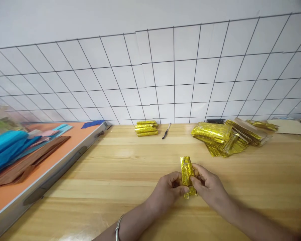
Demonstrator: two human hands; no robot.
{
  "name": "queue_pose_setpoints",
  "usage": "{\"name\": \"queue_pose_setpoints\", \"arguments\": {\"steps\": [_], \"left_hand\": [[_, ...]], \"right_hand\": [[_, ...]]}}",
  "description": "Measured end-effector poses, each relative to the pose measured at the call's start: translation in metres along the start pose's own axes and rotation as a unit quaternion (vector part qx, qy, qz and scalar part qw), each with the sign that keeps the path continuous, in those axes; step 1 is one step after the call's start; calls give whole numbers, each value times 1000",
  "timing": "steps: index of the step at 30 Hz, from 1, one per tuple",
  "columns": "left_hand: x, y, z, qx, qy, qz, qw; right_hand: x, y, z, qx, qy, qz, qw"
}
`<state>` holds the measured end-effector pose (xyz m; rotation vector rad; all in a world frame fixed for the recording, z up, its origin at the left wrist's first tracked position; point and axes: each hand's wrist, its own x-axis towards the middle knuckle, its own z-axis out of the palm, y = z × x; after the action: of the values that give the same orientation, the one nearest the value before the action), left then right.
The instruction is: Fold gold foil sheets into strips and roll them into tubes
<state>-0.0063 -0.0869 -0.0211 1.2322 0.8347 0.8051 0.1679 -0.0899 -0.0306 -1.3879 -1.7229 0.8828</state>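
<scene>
A shiny gold foil piece [186, 170], folded into a narrow strip, stands roughly upright between my two hands above the wooden table [115, 174]. My left hand [167, 190] grips its lower left side, thumb across the bottom. On the right side, my right hand [209, 187] pinches it with thumb and fingers. The foil's lower end shows below my thumbs as a short folded flap. Some of my fingertips are hidden behind the foil.
Rolled gold pieces [146, 129] lie at the back beside a pen [166, 131]. A pile of gold foil sheets [213, 134] is at the back right. An orange board [52, 152] with blue paper [7, 144] and brown paper [37, 159] stands left, against a tiled wall.
</scene>
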Motion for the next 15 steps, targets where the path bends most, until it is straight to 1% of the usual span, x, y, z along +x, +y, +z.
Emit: {"name": "queue_pose_setpoints", "arguments": {"steps": [2,3,4,6,8,10,13,15], "left_hand": [[0,0,-1,18,0,22,1000],[-1,0,-2,37,10,37,999],[-1,1,-3,62,29,52,996],[-2,5,-6,122,74,80,987],[-3,8,-8,161,108,100,976],[-3,11,-10,163,114,115,973],[-3,13,-12,140,110,129,976],[-3,13,-13,116,110,134,978]], "right_hand": [[0,-2,-2,4,-6,-7,1000],[0,-4,-4,-11,-2,-18,1000],[0,-6,-6,-38,5,-38,999],[0,-8,-10,-111,25,-99,989],[0,-8,-13,-186,47,-172,966],[1,-7,-15,-245,60,-231,940],[1,-4,-15,-303,72,-282,907],[1,-4,-15,-323,79,-297,895]]}}
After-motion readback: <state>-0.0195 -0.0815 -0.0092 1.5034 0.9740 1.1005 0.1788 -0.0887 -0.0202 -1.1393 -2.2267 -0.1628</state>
